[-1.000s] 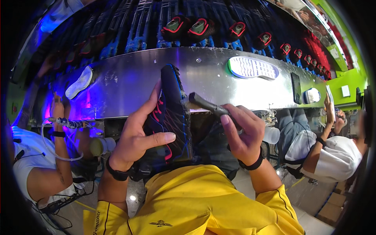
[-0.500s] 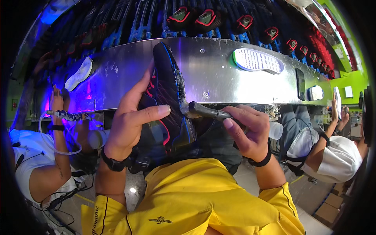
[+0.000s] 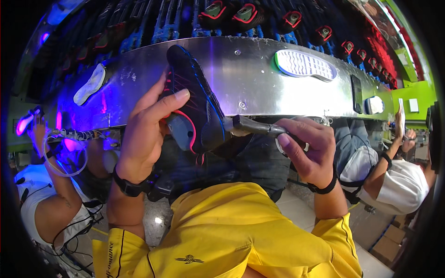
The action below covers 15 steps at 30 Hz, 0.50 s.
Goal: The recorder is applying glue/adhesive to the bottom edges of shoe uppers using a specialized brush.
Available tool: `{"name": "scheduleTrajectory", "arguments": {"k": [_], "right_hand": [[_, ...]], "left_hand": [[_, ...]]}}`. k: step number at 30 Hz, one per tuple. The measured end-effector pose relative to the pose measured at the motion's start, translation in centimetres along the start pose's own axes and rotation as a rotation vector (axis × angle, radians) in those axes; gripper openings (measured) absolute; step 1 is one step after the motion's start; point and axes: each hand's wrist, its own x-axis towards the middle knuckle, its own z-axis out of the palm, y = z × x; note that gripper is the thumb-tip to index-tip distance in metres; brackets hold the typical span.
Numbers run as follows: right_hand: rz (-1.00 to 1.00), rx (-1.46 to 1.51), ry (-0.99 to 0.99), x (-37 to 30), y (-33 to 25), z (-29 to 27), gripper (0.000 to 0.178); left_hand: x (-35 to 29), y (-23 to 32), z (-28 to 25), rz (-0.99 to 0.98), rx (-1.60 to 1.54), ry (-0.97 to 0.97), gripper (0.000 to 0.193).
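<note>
My left hand [image 3: 146,125] grips a black shoe upper [image 3: 192,88] with red trim and a blue line along its lower edge. A grey-green last [image 3: 181,131] fills the upper's opening. The toe points away from me, over the metal ledge, and the underside is turned toward the right. My right hand [image 3: 308,148] is closed around the dark handle of a brush [image 3: 257,126]. The brush's bristle end touches the upper near the heel, at its bottom edge. My left thumb lies across the upper's side.
Across the front runs a metal ledge [image 3: 153,92]. It carries a white sole [image 3: 306,66], another sole [image 3: 90,85] at left, and a dark flat slab [image 3: 356,94]. Beyond it, several lasted shoes [image 3: 250,15] stand on a rack. Co-workers sit on both sides.
The upper has rolled, so its opening and last show more and its underside less. The brush has moved from the middle of the bottom edge to near the heel. My right hand shifted right.
</note>
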Motion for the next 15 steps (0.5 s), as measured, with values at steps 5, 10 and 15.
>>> {"name": "scheduleTrajectory", "arguments": {"k": [5, 10, 15], "right_hand": [[-0.127, -0.143, 0.049, 1.8, -0.8, -1.5, 0.021], [-0.238, -0.205, 0.082, 3.2, -1.2, -2.6, 0.023], [-0.393, -0.305, 0.066, 4.8, -1.2, -3.9, 0.027]], "left_hand": [[0.1, -0.3, 0.5, -0.083, 0.0, 0.048, 0.048], [-0.4, -0.5, 1.2, -0.179, -0.016, 0.137, 0.04], [-1.9, -0.9, 1.4, -0.212, 0.07, 0.02, 0.047]]}}
